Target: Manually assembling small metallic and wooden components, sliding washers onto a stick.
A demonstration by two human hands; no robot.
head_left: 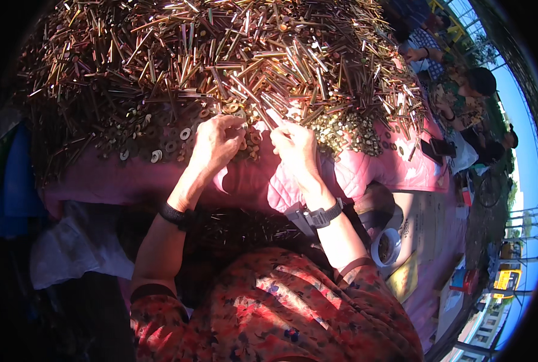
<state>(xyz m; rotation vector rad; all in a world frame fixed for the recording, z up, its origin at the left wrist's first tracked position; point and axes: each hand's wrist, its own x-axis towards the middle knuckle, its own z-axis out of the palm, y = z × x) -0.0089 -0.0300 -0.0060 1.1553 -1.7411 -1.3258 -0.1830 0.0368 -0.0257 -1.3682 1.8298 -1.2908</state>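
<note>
My left hand (pixel 216 140) is closed with thumb and fingertips together, at the near edge of a big heap of metal rods (pixel 220 54). Whatever it pinches, if anything, is too small to make out. Slim and shiny, a metal rod (pixel 274 117) sticks up and to the left out of my right hand (pixel 295 145), whose fingers are closed on it. Between the two hands lie several brownish washers (pixel 254 140). Flat washers (pixel 156 156) are also scattered left of my left hand. Small brass-coloured pieces (pixel 347 134) form a pile right of my right hand.
A pink quilted cloth (pixel 118 181) covers the surface under the heap. Dark phones (pixel 441 148) lie at its right edge. By my right forearm stands a white bowl (pixel 387 246). A pale plastic bag (pixel 79 247) is at lower left. Other people (pixel 471 90) sit at upper right.
</note>
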